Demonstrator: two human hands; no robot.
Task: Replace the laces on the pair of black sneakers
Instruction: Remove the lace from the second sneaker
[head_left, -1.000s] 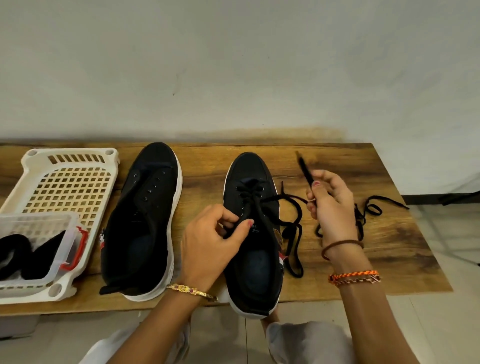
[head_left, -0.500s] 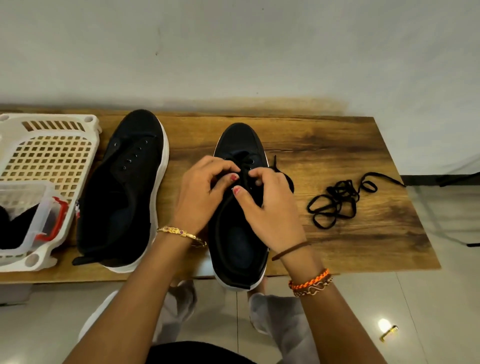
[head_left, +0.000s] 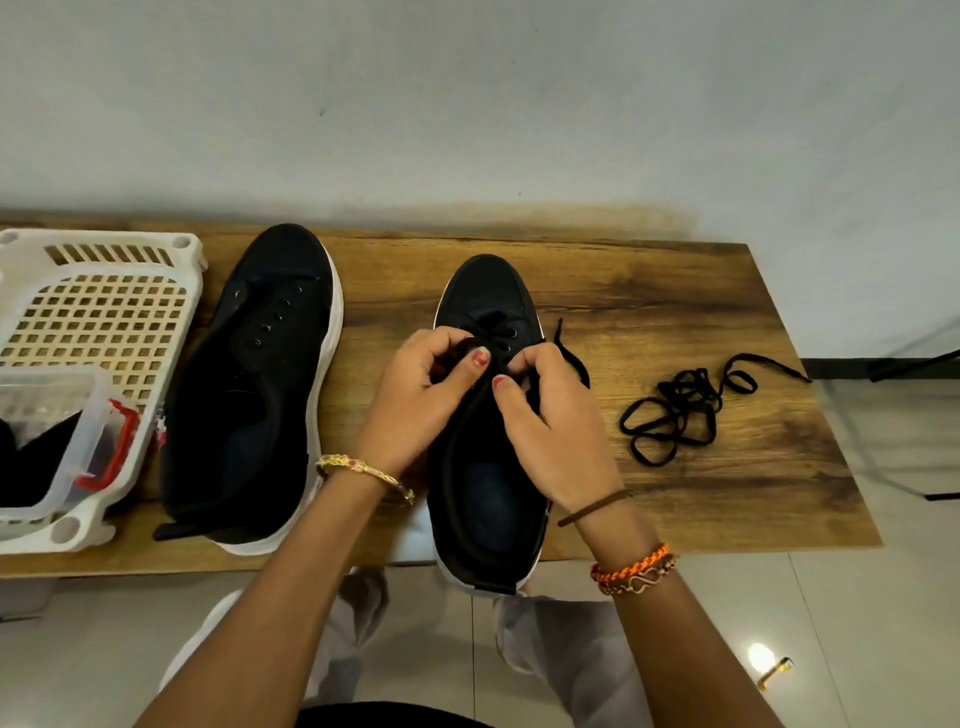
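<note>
2 black shoes: one (head_left: 249, 395) w/ no lace, one (head_left: 488, 467) w/ a lace in it. 2 hands, left (head_left: 426, 395) & right (head_left: 550, 426). 1 loose lace pile (head_left: 680, 410). 1 white basket (head_left: 98, 312). 1 clear box (head_left: 67, 431) w/ a red clip. 1 wood table (head_left: 675, 291). 4 wrist bands: 1 on left arm, 3 on right.
</note>
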